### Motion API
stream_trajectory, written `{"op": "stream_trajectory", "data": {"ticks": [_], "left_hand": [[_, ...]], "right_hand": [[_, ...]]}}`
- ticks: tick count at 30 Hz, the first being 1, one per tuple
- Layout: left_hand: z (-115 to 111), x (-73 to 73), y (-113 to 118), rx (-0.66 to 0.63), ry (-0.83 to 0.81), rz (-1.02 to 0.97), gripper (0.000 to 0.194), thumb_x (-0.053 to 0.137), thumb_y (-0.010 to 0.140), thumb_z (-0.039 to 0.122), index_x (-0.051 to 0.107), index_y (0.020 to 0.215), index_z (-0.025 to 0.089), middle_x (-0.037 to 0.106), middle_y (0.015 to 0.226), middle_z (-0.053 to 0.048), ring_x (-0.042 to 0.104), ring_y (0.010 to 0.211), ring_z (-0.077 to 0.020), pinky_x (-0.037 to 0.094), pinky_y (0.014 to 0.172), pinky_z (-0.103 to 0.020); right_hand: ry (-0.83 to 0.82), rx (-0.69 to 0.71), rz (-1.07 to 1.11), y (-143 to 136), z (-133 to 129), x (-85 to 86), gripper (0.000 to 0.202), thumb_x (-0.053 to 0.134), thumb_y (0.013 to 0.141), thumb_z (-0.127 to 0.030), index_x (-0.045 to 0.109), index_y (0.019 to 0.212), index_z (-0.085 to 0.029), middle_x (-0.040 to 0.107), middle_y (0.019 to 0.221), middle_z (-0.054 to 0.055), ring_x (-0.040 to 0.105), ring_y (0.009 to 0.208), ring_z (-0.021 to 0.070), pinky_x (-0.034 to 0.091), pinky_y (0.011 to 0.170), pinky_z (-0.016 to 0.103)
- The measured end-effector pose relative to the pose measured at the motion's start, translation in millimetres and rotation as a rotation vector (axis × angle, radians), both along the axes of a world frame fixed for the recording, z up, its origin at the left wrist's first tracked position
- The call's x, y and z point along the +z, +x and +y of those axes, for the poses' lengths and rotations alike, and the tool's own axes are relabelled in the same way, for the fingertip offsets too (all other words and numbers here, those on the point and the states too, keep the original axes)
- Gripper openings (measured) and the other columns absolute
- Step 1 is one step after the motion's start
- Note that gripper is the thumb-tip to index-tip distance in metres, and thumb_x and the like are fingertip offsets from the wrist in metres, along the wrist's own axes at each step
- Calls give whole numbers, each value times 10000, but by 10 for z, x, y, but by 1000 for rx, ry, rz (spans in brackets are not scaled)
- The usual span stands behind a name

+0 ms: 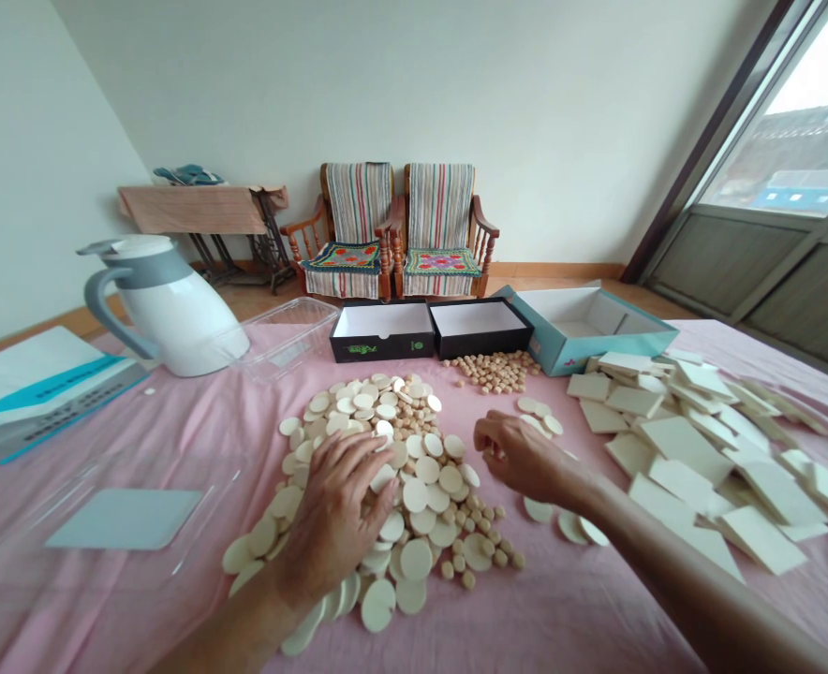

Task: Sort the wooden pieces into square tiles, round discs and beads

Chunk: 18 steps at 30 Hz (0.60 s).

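Note:
My left hand [344, 501] rests with spread fingers on a pile of pale round discs [416, 559] on the pink cloth. Small wooden beads [480, 520] are mixed in along the pile's right side. Just right of the pile, my right hand [523, 454] is above the cloth with its fingers curled together; whatever they hold, if anything, is hidden. A few loose discs [572, 526] lie beside and below the right wrist. Another group of beads [502, 373] sits behind my right hand, in front of the black boxes.
Two open black boxes [382, 348] [484, 329] and a light-blue box [603, 346] stand at the back. Square pale tiles [681, 449] are heaped at right. At left are a white jug [175, 314], a carton [41, 393] and clear plastic trays [123, 520].

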<state>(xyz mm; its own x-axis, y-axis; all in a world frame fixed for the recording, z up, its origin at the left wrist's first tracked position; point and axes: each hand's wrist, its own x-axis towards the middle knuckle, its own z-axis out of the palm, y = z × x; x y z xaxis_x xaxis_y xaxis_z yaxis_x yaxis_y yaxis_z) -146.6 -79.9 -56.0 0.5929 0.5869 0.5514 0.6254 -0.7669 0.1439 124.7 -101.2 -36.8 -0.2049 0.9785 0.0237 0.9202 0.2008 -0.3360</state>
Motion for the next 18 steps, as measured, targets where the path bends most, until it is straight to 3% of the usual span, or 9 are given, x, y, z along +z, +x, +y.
{"op": "stream_trajectory", "data": {"ticks": [5, 8, 10, 13, 18], "left_hand": [[-12, 11, -5, 2, -1, -1, 259, 540, 862, 223, 607, 1111, 207, 624, 1169, -60, 504, 1157, -238, 351, 1056, -479], [-17, 12, -6, -3, -2, -1, 252, 536, 864, 219, 606, 1106, 204, 624, 1167, -59, 504, 1154, -233, 348, 1058, -477], [-17, 10, -6, -4, -1, 0, 251, 538, 863, 220, 607, 1104, 204, 625, 1168, -57, 505, 1155, -232, 345, 1062, -477], [-10, 3, -3, 0, 1, 0, 259, 542, 860, 224, 607, 1110, 210, 627, 1167, -54, 513, 1152, -231, 347, 1062, -477], [8, -8, 5, -2, 15, -9, 264, 546, 854, 233, 615, 1109, 216, 634, 1160, -55, 529, 1141, -237, 365, 1052, -476]], "right_hand": [[153, -193, -39, 313, 444, 30, 216, 462, 714, -38, 608, 834, -143, 603, 846, 72, 530, 763, 152, 349, 666, 239], [223, -207, -13, 371, 477, 70, 241, 456, 744, -58, 618, 907, -129, 606, 906, 90, 539, 752, 149, 368, 678, 244], [172, -156, 36, 319, 345, 117, 220, 464, 754, -75, 623, 891, -143, 622, 871, 73, 547, 735, 144, 373, 662, 240], [-29, -33, 73, 167, 17, 175, 156, 501, 746, -103, 622, 810, -178, 637, 770, 34, 549, 702, 142, 369, 630, 239], [-187, 91, 36, -46, -429, 113, 122, 551, 747, -132, 602, 842, -189, 647, 847, 68, 575, 767, 182, 376, 640, 271]]}}
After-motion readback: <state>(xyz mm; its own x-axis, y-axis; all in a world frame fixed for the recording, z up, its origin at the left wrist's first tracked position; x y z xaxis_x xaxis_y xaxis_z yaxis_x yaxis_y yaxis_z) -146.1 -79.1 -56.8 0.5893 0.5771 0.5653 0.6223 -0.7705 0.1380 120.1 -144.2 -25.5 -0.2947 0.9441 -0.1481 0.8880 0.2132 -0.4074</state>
